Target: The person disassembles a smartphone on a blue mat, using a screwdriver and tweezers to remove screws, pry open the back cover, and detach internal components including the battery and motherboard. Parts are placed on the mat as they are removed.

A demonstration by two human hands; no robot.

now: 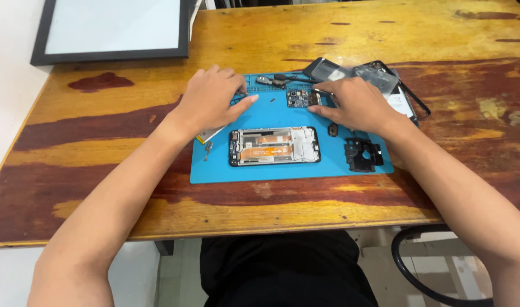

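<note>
A blue repair mat (214, 170) lies on the wooden table. An opened phone frame (274, 146) sits in the mat's middle. A small circuit board (299, 98) lies on the mat behind the frame. My left hand (211, 99) rests on the mat's far left, fingers curled, one fingertip pointing toward the board. My right hand (357, 105) lies to the right of the board and grips thin metal tweezers (321, 90), whose tip is at the board's right edge.
A black plastic cover piece (363, 154) lies on the mat's right. A phone back cover (325, 69) and a clear case (379, 77) sit behind the mat. A black-framed board (115, 28) leans at the back left. Small screws and a flat part (207, 149) lie near my left wrist.
</note>
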